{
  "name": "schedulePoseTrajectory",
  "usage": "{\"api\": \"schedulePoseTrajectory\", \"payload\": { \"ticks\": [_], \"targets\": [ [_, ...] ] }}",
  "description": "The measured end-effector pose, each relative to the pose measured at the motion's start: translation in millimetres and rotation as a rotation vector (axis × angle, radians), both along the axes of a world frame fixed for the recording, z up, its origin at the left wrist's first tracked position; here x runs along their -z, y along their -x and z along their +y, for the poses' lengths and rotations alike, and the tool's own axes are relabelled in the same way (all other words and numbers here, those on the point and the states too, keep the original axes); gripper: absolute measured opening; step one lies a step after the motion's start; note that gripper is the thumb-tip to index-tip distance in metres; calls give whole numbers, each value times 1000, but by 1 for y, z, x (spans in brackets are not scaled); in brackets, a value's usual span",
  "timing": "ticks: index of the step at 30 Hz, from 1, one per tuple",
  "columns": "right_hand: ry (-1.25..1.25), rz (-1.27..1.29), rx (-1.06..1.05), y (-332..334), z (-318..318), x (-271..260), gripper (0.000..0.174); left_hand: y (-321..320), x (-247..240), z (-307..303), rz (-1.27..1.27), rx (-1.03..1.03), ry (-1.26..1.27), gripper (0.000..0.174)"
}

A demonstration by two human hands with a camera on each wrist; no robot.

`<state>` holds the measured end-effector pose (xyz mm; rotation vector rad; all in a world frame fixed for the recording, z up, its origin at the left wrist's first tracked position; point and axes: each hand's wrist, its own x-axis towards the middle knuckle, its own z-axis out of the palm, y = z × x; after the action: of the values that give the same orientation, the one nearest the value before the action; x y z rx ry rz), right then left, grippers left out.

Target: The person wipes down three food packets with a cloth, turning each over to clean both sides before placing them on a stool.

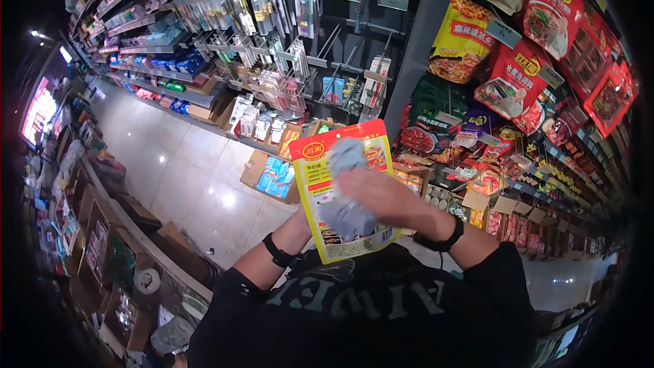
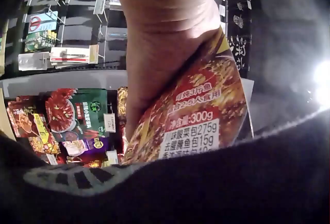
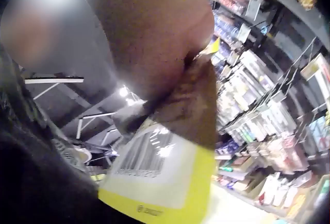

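A red and yellow food packet (image 1: 315, 194) is held up in front of the chest, its printed back facing the head camera. My left hand is behind it, its fingers hidden in the head view; in the left wrist view that hand (image 2: 165, 44) lies along the packet's picture side (image 2: 198, 108) and supports it. My right hand (image 1: 381, 194), blurred, holds a crumpled grey cloth (image 1: 349, 221) against the packet's back. The right wrist view shows this hand (image 3: 154, 33) over the packet's barcode corner (image 3: 149, 157), its fingertips out of sight.
Hanging food packets (image 1: 463, 37) fill the rack at the right. Ahead are hooks with small goods (image 1: 286, 13) and open cartons, one with blue packs (image 1: 276, 177), by the tiled floor (image 1: 184, 163). Boxes (image 1: 102, 245) line the left side.
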<state>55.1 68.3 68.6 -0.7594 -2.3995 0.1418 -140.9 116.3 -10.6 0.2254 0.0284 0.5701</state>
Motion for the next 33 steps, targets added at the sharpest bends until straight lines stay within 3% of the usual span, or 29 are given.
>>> {"api": "schedulePoseTrajectory", "payload": {
  "ticks": [3, 6, 10, 13, 19, 22, 25, 28, 31, 33],
  "targets": [
    [13, -40, 198, -48, 4, 2, 47, -3, -2, -4, 42, -69, -7, 67],
    [64, 23, 263, -71, -1, 5, 49, -8, 10, -6, 63, -88, -28, 66],
    [304, 328, 291, -85, 8, 2, 56, -30, 7, -11, 45, -95, -52, 65],
    [154, 291, 313, -85, 20, -6, 58, -51, 8, -14, 35, -86, -45, 65],
    [233, -15, 194, -108, -25, 11, 64, -68, 25, -27, 37, -95, -17, 65],
    [247, -180, 53, -118, -56, 26, 62, -83, 36, -31, 183, -148, -5, 64],
    [132, -125, -27, -137, -47, 31, 61, -100, 37, -33, 227, -118, -23, 64],
    [46, -128, 197, -140, -29, 12, 51, -128, 16, -38, 226, -71, -26, 62],
    [51, 130, 119, -127, -25, 20, 49, -148, 3, -42, 187, -11, -44, 61],
    [28, 136, -43, -118, -41, 19, 45, -150, 13, -41, 190, 24, -68, 61]
  ]
}}
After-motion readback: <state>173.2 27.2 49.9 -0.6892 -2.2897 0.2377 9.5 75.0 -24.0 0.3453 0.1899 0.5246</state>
